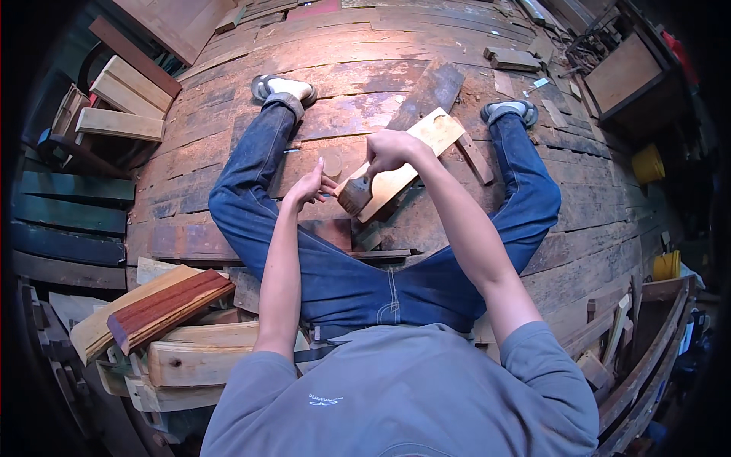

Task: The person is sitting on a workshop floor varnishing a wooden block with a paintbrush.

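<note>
A pale rectangular board point(434, 135) lies diagonally between my spread legs on darker planks point(432, 95), with a round recess near its far end. My right hand point(390, 150) is closed on the handle of a wide brush point(355, 194), whose head is at the board's near end. At that end's left corner, my left hand point(312, 183) has its thumb raised and fingers stretched out, touching or very close to the board. A short reddish-brown piece of wood point(476, 156) sticks out from beneath the board's right side.
Stacked boards point(122, 99) and green planks point(72, 190) line the left. A red-brown board point(171, 305) tops a pile at lower left. A cabinet point(624, 76), yellow buckets point(647, 164) and timber offcuts point(609, 343) line the right. Worn floor planks point(190, 152) surround my legs.
</note>
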### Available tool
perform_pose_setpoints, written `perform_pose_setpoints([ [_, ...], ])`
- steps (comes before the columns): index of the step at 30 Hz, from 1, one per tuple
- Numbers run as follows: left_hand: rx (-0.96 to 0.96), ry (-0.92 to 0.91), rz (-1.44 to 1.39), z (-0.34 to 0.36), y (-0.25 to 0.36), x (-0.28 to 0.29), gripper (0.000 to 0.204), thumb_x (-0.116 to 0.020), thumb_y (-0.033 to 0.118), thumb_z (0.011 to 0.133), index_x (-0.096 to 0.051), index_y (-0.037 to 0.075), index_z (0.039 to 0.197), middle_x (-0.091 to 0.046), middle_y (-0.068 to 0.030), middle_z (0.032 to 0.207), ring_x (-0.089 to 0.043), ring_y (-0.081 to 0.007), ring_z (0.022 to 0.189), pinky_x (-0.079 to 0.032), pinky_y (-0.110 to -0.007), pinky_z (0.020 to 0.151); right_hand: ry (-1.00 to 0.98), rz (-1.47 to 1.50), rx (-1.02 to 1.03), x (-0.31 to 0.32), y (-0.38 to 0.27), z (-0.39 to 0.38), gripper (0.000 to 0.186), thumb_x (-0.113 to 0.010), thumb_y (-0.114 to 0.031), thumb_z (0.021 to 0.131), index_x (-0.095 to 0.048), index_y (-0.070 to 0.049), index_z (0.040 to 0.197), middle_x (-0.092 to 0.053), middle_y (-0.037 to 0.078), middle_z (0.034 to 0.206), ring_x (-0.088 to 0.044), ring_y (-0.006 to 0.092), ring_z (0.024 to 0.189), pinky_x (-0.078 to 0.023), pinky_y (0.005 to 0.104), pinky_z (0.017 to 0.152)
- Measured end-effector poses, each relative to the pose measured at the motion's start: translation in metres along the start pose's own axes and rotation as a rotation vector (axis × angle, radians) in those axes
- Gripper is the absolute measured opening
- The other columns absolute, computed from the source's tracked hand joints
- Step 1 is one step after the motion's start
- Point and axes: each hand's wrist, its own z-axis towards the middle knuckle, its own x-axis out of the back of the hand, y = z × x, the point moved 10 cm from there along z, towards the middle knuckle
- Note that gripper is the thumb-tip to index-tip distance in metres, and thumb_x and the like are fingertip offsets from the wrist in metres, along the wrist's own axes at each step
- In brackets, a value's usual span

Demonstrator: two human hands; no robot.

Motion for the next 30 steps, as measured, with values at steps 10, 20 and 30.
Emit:
perform_pose_setpoints([
  [10, 0.008, -0.012, 0.062, -0.016, 0.018, -0.009, 0.094, -0.010, 0.070, 0.092, -0.067, -0.003, 0.107, -0.071, -0.0084, 0.092, -0.056, -0.0132, 0.069, -0.045, -0.025, 0.062, 0.163, 0.000, -0.142, 0.028, 0.066, -0.038, 0.033, -0.076, -0.036, 0.069, -0.074, -0.005, 0.081, -0.070, 0.016, 0.078, -0.068, 0.0275, 0.076, -0.053, 0.0363, 0.069],
  [20, 0.025, -0.059, 0.057, -0.013, 0.011, -0.011, 0.089, -0.014, 0.072, 0.091, -0.068, 0.003, 0.108, -0.067, -0.0013, 0.086, -0.053, -0.0093, 0.060, -0.039, -0.024, 0.056, -0.019, 0.104, -0.067, -0.004, 0.057, -0.033, 0.036, -0.076, -0.037, 0.070, -0.074, -0.004, 0.084, -0.069, 0.016, 0.074, -0.067, 0.0263, 0.070, -0.052, 0.0370, 0.065],
  [30, 0.016, -0.050, 0.196, -0.008, 0.009, -0.019, 0.081, -0.021, 0.070, 0.092, -0.064, 0.005, 0.117, -0.064, -0.0026, 0.090, -0.055, -0.0109, 0.063, -0.040, -0.025, 0.058, 0.347, -0.208, -0.304, 0.075, 0.097, -0.066, 0.034, -0.076, -0.040, 0.069, -0.073, -0.007, 0.078, -0.070, 0.012, 0.077, -0.068, 0.0266, 0.075, -0.054, 0.0377, 0.067],
])
